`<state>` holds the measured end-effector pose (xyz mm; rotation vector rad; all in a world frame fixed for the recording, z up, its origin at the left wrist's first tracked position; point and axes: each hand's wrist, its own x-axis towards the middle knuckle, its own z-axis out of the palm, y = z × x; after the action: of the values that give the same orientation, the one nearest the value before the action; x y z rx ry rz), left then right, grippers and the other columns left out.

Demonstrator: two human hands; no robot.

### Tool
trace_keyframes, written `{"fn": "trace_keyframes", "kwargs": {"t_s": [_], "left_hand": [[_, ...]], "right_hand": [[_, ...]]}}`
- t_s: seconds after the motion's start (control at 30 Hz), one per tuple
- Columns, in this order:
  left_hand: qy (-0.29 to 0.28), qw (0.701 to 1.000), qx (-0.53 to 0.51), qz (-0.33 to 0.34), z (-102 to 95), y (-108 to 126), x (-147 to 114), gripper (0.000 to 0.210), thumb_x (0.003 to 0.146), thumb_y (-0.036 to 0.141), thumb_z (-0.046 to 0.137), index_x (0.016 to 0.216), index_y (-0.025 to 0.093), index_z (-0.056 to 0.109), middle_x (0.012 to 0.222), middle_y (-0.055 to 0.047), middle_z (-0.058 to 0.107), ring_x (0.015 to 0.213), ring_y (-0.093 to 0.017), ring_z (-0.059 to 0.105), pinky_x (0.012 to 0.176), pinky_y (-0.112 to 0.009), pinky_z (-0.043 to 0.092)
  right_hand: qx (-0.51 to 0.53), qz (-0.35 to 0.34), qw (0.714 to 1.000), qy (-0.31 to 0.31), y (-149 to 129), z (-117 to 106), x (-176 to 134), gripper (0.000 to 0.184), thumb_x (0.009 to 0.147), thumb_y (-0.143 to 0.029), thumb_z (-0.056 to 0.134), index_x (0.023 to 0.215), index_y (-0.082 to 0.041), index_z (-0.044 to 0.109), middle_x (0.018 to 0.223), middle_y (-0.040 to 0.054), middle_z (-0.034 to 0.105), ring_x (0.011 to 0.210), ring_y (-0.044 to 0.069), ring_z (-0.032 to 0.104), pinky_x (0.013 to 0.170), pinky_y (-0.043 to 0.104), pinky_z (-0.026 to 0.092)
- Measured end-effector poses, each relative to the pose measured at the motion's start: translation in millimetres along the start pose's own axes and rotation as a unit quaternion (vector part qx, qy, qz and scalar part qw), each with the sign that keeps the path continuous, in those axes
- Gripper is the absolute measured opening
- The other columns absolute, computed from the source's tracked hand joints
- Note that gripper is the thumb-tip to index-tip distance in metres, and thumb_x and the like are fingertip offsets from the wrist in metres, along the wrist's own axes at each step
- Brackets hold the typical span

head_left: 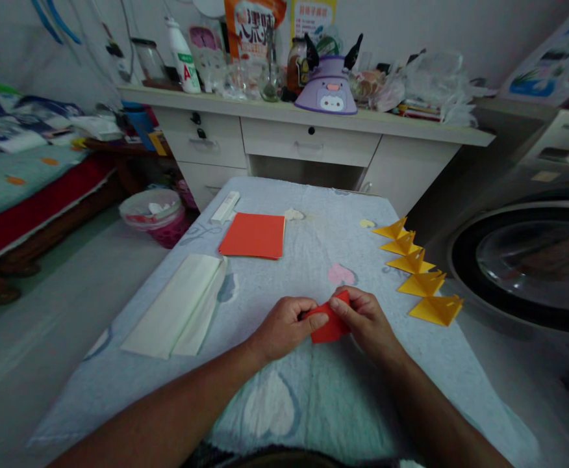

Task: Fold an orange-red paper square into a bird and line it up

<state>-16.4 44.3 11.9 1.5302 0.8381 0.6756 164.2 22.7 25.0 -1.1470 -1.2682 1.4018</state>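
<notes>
A cloth-covered tabletop [265, 279] fills the middle; a washing machine [552, 153] stands right. Left, a pink bin [171, 229] holds something white. Near centre, above the tabletop, the left hand [287, 327] and right hand [369, 324], fingers closed, pinch folded red paper [328, 330].

Dim light — grey wall [421, 29] and white cabinet [277, 138] far, bed [36, 185] left, washing machine [542, 179] right — pale floor [89, 276].

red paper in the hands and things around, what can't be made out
Head view: part of the red paper, hidden by left hand and right hand.
Head view: sheet count of the orange-red stack, edges too small.
Head view: the washing machine, right side cut off by picture edge.
</notes>
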Motion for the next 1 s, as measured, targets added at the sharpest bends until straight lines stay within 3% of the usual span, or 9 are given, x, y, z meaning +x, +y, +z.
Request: {"fn": "trace_keyframes", "kwargs": {"t_s": [0.2,0.33,0.47,0.67,0.8,1.0], "left_hand": [[0.009,0.999,-0.032,-0.005,-1.7,4.3,-1.1,0.041,0.089,0.047,0.05,0.061,0.016,0.048,0.056,0.006,0.035,0.054,-0.009,0.033,0.052,-0.023,0.025],[0.017,0.998,-0.058,-0.003,-0.9,0.6,1.5,0.031,0.082,0.043,0.061,0.072,0.014,0.057,0.062,0.004,0.043,0.057,-0.009,0.037,0.052,-0.022,0.026],[0.026,0.998,-0.059,-0.003,-0.6,-2.9,5.3,0.029,0.079,0.041,0.065,0.072,0.014,0.057,0.063,0.004,0.045,0.058,-0.009,0.039,0.054,-0.022,0.029],[0.104,0.989,-0.108,-0.004,-4.7,-0.8,7.8,0.029,0.079,0.041,0.065,0.074,0.014,0.057,0.065,0.004,0.049,0.06,-0.009,0.042,0.058,-0.021,0.034],[0.087,0.989,-0.118,-0.023,-7.0,-0.5,7.8,0.027,0.079,0.04,0.065,0.079,0.013,0.06,0.066,0.004,0.051,0.059,-0.009,0.042,0.057,-0.021,0.034],[0.041,0.997,-0.055,-0.024,-9.7,-3.1,8.1,0.026,0.078,0.039,0.062,0.075,0.013,0.06,0.066,0.003,0.051,0.061,-0.01,0.043,0.057,-0.022,0.033]], "right_hand": [[0.018,-0.003,0.999,0.032,-0.4,-2.9,1.2,0.035,0.082,-0.047,0.068,0.069,-0.017,0.057,0.056,-0.0048,0.049,0.049,0.008,0.04,0.049,0.022,0.033],[0.0,-0.014,0.999,0.048,-2.3,-1.0,3.6,0.035,0.08,-0.048,0.069,0.068,-0.017,0.058,0.056,-0.0044,0.05,0.05,0.009,0.04,0.049,0.022,0.033],[-0.021,-0.017,0.999,0.03,-3.2,4.5,6.0,0.032,0.077,-0.046,0.072,0.071,-0.017,0.061,0.06,-0.0029,0.055,0.054,0.01,0.046,0.052,0.023,0.037],[0.01,-0.008,1.0,-0.021,0.5,8.9,9.7,0.033,0.074,-0.044,0.076,0.091,-0.017,0.068,0.081,0.0016,0.068,0.071,0.015,0.058,0.068,0.027,0.046],[-0.009,-0.006,1.0,-0.029,5.4,5.2,9.7,0.029,0.079,-0.044,0.072,0.086,-0.016,0.071,0.075,0.0008,0.067,0.066,0.014,0.056,0.067,0.026,0.044],[-0.028,-0.008,1.0,-0.009,6.6,5.4,9.5,0.033,0.083,-0.048,0.065,0.077,-0.016,0.069,0.067,-0.0005,0.061,0.061,0.012,0.05,0.061,0.025,0.04]]}}
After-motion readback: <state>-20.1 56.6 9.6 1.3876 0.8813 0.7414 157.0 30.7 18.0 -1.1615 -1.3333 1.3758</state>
